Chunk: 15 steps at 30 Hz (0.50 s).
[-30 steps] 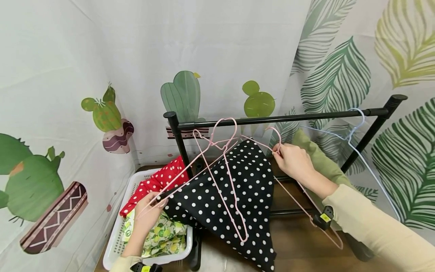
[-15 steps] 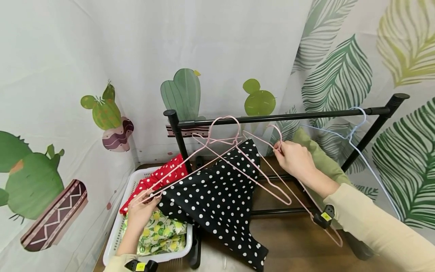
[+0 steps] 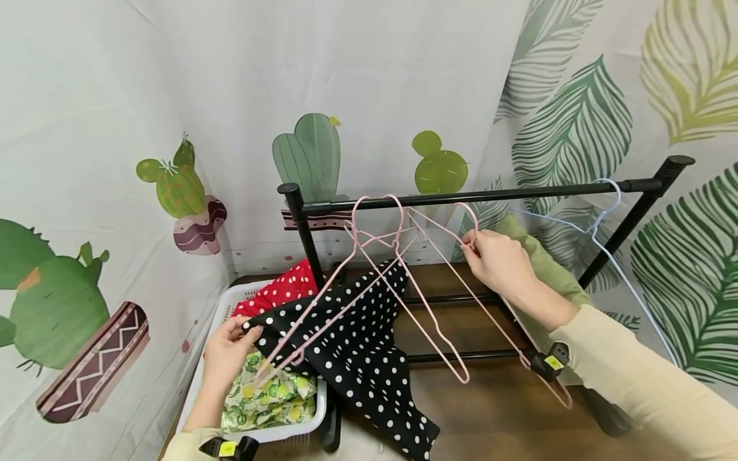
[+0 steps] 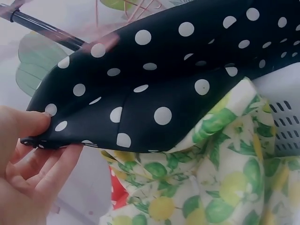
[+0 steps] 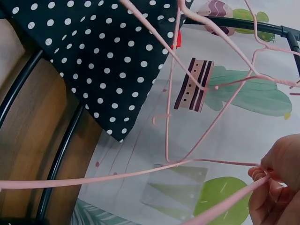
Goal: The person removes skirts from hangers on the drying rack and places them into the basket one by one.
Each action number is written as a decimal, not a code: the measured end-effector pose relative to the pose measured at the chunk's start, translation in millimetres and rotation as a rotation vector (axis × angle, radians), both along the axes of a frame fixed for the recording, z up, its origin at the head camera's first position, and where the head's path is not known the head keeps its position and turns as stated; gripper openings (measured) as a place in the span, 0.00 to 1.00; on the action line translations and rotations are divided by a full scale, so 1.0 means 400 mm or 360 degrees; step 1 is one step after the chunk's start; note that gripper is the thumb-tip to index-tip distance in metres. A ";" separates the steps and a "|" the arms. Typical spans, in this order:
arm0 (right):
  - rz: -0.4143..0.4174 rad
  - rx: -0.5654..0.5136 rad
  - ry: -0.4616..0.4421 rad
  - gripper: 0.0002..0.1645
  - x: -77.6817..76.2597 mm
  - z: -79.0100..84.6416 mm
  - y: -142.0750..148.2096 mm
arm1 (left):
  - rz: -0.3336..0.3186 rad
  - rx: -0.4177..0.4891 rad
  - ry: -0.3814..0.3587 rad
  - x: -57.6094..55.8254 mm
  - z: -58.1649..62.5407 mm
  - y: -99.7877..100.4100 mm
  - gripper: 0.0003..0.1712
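Note:
My left hand [image 3: 227,351] pinches the edge of a black garment with white polka dots [image 3: 369,365] between thumb and fingers. In the left wrist view the thumb [image 4: 28,121] lies on top of the black fabric and the fingers are beneath it. The garment drapes down to the right, behind the wires of pink hangers [image 3: 401,218] whose hooks are on the rack's rail. My right hand [image 3: 500,259] pinches another pink wire hanger [image 3: 476,221] just below its hook, with no garment on it. In the right wrist view its thin wires [image 5: 117,176] spread out from my fingertips.
A white basket [image 3: 318,416] at the lower left holds a red polka-dot cloth [image 3: 294,282] and a lemon-print cloth [image 3: 271,403]. The black rail [image 3: 519,194] spans the back. On its right hangs a blue hanger [image 3: 605,246], with a green cloth [image 3: 536,262] beside it.
My left hand has let the pink hanger ends go, keeping the black garment. The garment has shifted left and down, and the hanging pink hangers have swung. My right hand has stayed nearly still.

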State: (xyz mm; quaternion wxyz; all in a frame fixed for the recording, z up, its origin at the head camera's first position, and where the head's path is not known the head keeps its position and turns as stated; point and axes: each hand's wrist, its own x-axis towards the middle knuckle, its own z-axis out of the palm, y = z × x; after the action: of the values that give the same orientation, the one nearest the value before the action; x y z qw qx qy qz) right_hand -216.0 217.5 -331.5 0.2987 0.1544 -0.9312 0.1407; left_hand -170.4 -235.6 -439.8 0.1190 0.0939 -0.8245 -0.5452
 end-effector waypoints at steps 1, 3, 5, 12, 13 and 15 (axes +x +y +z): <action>0.0001 0.0001 0.0001 0.05 0.000 0.001 -0.002 | 0.0000 0.0010 0.0010 0.000 0.006 -0.002 0.11; 0.0000 0.0000 0.0006 0.05 0.000 0.002 -0.003 | -0.0001 0.0010 0.0039 0.001 0.022 -0.004 0.11; -0.0002 -0.0002 0.0008 0.05 0.001 0.002 -0.004 | 0.0008 0.0002 0.0074 0.003 0.044 -0.008 0.11; 0.0000 -0.0012 0.0014 0.05 0.004 0.003 -0.010 | 0.0057 0.0166 0.0156 0.015 0.126 -0.016 0.07; 0.0002 -0.0016 0.0016 0.05 0.004 0.003 -0.011 | 0.0069 0.0204 0.0173 0.017 0.135 -0.017 0.07; 0.0006 -0.0023 0.0020 0.05 0.005 0.004 -0.014 | 0.0094 0.0233 0.0217 0.020 0.148 -0.021 0.06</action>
State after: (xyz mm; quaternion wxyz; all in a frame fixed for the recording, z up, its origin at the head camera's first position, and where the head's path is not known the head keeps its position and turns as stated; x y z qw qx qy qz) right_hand -214.1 211.8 -329.8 0.3054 0.1548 -0.9280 0.1471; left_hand -162.4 -243.8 -380.6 0.1836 0.0892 -0.7694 -0.6053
